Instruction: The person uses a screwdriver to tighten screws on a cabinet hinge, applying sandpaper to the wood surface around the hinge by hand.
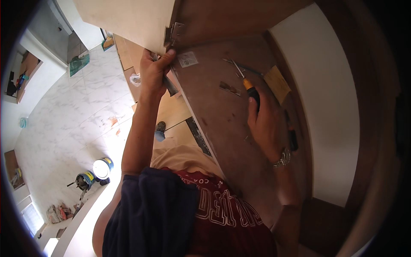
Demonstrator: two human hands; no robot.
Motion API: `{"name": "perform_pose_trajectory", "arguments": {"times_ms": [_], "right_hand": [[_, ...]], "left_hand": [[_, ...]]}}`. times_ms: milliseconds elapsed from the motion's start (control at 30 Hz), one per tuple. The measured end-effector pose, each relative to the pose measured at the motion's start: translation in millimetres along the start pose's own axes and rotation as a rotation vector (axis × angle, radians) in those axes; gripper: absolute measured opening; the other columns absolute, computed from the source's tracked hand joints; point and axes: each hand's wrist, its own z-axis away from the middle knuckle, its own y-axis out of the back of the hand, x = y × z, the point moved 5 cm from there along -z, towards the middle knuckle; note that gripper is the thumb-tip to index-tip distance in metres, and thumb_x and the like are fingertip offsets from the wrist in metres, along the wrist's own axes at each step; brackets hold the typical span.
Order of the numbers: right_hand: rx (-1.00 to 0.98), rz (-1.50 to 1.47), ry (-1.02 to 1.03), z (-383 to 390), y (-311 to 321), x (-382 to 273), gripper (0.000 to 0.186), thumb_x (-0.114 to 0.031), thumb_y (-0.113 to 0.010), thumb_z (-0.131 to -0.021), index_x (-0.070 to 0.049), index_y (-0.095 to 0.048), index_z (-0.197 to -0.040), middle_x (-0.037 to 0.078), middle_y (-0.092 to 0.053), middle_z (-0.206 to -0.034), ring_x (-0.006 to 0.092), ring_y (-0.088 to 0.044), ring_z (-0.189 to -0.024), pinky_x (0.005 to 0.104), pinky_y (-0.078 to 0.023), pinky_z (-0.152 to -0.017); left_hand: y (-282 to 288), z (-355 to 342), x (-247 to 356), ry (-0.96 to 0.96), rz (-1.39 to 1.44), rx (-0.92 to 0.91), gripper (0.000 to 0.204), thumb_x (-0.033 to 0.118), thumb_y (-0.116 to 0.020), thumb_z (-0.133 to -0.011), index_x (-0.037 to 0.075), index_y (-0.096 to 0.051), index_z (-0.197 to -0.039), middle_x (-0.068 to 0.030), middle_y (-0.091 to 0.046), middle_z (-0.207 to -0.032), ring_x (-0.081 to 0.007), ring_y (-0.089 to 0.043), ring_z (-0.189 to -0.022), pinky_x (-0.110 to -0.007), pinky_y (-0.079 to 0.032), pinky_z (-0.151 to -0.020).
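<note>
My right hand (267,122) is closed round the black and yellow handle of a screwdriver (248,85). Its metal shaft points away from me, over the brown cabinet board (218,124). My left hand (155,73) is at the lower corner of a pale cabinet door (132,21), thumb against the corner. A dark flat bar-shaped thing (171,87) sticks out below that palm; its kind is unclear. Just above the thumb, a metal hinge (174,33) joins the door edge to the cabinet. A small metal plate (230,88) lies on the board, left of the screwdriver.
On the board are a white printed slip (188,59), a yellowish paper piece (277,85) and a black and orange tool (292,130) beside my right wrist. A white panel (317,98) rises at right. Buckets (103,168) stand on the marbled tile floor (64,115) at left.
</note>
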Motion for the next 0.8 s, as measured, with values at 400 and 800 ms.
{"name": "perform_pose_trajectory", "arguments": {"times_ms": [400,800], "right_hand": [[-0.094,0.086,0.128,-64,-19,-50,0.034,-0.026,-0.066,-0.098,-0.004,-0.065,-0.123,0.018,-0.072,-0.1,0.0324,-0.07,-0.081,0.043,-0.055,-0.073],[-0.2,-1.013,-0.066,-155,-132,-92,0.034,-0.014,-0.08,-0.087,0.005,-0.063,-0.109,0.012,-0.073,-0.09,0.0162,-0.071,-0.079,0.0273,-0.057,-0.068]], "left_hand": [[8,2,-2,-0.001,0.0,0.073,0.044,0.001,-0.08,-0.084,0.003,-0.055,-0.12,-0.0007,-0.064,-0.094,-0.0052,-0.053,-0.066,-0.02,-0.039,-0.052],[-9,0,4,-0.006,-0.036,-0.045,0.035,0.002,-0.073,-0.091,0.0,-0.057,-0.123,-0.0039,-0.066,-0.096,-0.0079,-0.061,-0.071,-0.021,-0.049,-0.06]]}}
